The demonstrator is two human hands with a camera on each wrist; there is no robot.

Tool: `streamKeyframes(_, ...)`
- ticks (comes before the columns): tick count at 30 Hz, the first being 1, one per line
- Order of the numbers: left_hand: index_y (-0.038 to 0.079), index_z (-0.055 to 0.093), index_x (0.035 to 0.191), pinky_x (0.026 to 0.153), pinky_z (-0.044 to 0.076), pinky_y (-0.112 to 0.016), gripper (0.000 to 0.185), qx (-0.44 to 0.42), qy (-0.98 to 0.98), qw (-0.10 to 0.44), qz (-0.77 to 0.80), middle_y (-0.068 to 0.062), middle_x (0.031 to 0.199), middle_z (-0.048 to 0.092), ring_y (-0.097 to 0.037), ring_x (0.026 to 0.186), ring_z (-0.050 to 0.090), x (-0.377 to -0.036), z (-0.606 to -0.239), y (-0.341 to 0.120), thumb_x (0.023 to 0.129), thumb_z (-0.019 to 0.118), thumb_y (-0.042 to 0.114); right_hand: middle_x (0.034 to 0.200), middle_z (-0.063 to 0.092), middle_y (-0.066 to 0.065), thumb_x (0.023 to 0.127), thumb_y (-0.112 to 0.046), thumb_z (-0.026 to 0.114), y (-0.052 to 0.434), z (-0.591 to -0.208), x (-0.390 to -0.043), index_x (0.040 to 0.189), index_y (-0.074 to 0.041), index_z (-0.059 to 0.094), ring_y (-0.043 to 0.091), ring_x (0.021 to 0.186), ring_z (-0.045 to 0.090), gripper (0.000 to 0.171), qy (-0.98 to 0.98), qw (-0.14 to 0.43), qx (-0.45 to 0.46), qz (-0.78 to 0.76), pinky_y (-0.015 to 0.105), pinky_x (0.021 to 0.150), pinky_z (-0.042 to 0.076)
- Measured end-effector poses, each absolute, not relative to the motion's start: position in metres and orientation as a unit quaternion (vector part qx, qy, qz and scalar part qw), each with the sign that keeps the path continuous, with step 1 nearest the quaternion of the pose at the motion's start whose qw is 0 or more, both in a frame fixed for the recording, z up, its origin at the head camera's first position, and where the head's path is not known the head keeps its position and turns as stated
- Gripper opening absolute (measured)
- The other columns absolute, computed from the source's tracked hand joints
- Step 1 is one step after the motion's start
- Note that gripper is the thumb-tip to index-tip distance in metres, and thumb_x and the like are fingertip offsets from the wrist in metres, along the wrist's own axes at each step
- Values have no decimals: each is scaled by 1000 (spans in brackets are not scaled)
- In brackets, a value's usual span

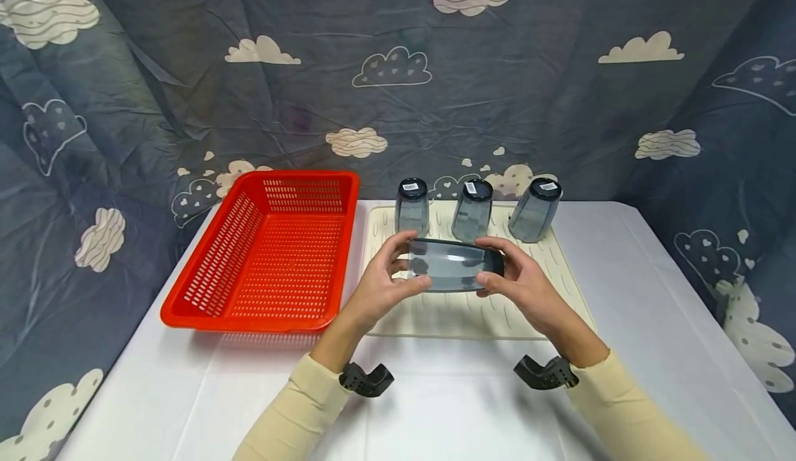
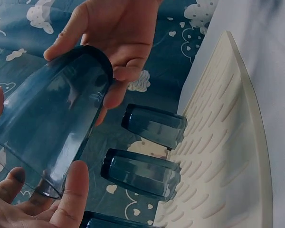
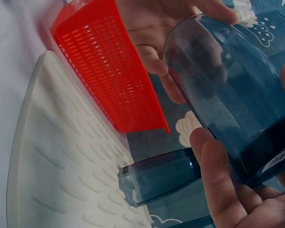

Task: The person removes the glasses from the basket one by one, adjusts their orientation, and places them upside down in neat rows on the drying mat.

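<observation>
A smoky blue-grey drinking glass (image 1: 452,265) lies sideways in the air over the cream drying mat (image 1: 429,319), its dark base toward the right. My left hand (image 1: 392,278) holds it at the rim end, thumb in front and fingers behind. At the base end my right hand (image 1: 519,281) grips it between thumb and fingers. In the right wrist view a barcode sticker (image 3: 279,159) shows on the base of the held glass. Three like glasses stand upside down along the mat's back edge: a left one (image 1: 412,209), a middle one (image 1: 472,212) and a right one (image 1: 536,211).
A red perforated plastic basket (image 1: 338,267) stands left of the mat, with its red floor showing. White cloth (image 1: 628,295) covers the table. Behind it hangs a dark grey curtain (image 1: 528,95) with cloud prints.
</observation>
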State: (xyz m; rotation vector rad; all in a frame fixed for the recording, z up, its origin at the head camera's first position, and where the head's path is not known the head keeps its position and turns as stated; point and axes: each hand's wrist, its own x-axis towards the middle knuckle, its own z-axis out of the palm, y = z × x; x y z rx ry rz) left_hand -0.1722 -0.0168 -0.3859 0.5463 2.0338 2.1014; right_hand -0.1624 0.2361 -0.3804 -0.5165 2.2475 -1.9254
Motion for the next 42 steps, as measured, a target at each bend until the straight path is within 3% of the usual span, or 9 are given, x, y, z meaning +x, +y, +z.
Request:
streamKeyframes(8,13,34,150,84,52,-23,75,188,679,96,703,-16,145,45,-19,113,55,-171,-386,-16,85,69,2,131,47,21,95,-7,62,236,-371,-161,143,2,39,10,93,63,53,761,61,-160,-626,31,76,60)
streamKeyframes(13,16,34,152,102,50,-39,76,181,723,85,661,-13,149,43,-30,129,49,-170,-385,-16,86,71,9,130,48,21,94,-7,65,238,-366,-160,143,-1,41,10,96,60,55,778,38,-153,-608,27,77,58)
streamKeyframes(17,16,30,154,109,45,-48,77,191,761,83,614,-9,154,40,-29,136,45,-167,-385,-16,88,71,17,125,50,13,92,-8,67,245,-362,-160,142,-6,44,13,99,56,55,793,24,-145,-591,26,77,57)
streamKeyframes(22,11,30,153,108,46,-48,74,211,791,70,571,-11,152,43,-30,135,47,-162,-385,-15,91,68,20,121,52,5,92,-7,68,256,-358,-161,140,-8,45,12,98,56,54,810,-5,-140,-569,25,75,57)
streamKeyframes(29,12,36,150,106,49,-45,66,201,812,49,546,-8,150,46,-27,136,49,-157,-383,-21,92,66,16,130,53,20,90,-15,72,276,-347,-163,145,-10,40,6,97,55,64,867,-60,-108,-482,14,72,51)
streamKeyframes(32,9,37,149,108,48,-48,63,207,808,38,550,-11,150,46,-30,136,49,-157,-383,-24,92,66,15,136,51,24,88,-19,75,286,-343,-164,147,-11,37,18,104,55,70,886,-83,-81,-449,13,73,47)
streamKeyframes(36,7,40,147,111,45,-50,60,205,802,26,560,-14,149,47,-33,137,47,-159,-384,-26,93,65,14,143,47,27,86,-24,78,296,-340,-167,149,-12,34,40,117,53,78,898,-101,-43,-426,29,81,48)
streamKeyframes(42,7,40,147,110,45,-50,60,188,800,27,570,-14,148,49,-33,137,48,-160,-386,-27,93,65,13,144,48,25,85,-31,77,308,-336,-172,149,-10,35,45,124,51,80,910,-112,-9,-399,37,84,49)
